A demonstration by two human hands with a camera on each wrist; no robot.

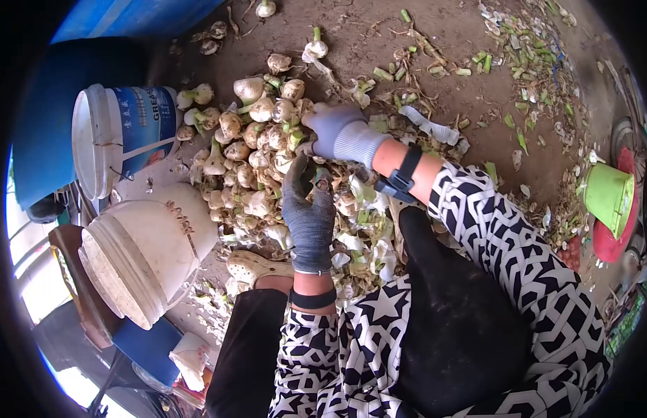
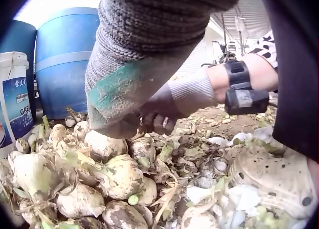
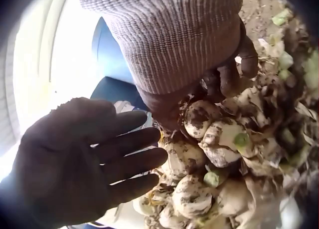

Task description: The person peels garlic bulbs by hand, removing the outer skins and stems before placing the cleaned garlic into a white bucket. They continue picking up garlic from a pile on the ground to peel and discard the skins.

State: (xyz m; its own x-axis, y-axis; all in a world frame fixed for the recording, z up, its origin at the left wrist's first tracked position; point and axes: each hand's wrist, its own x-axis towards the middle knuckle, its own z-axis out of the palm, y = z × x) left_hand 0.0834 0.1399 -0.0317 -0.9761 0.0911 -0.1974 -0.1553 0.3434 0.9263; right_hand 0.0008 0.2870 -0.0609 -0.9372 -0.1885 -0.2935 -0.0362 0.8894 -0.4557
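A heap of garlic bulbs with short cut stems lies on the ground. In the head view my left hand, in a dark grey glove, is at the heap's right side. The right wrist view shows that left hand with fingers straight and apart, palm bare of any bulb. My right hand, in a pale glove, reaches into the heap's upper right edge. Its fingers are curled, with the thumb around a soil-marked garlic bulb; the glove hides part of the grip.
Left of the heap lie a blue-labelled grease bucket and a white bucket. Peeled skins and leaves cover the ground by a beige clog. Cut stems are scattered upper right; a green container stands far right.
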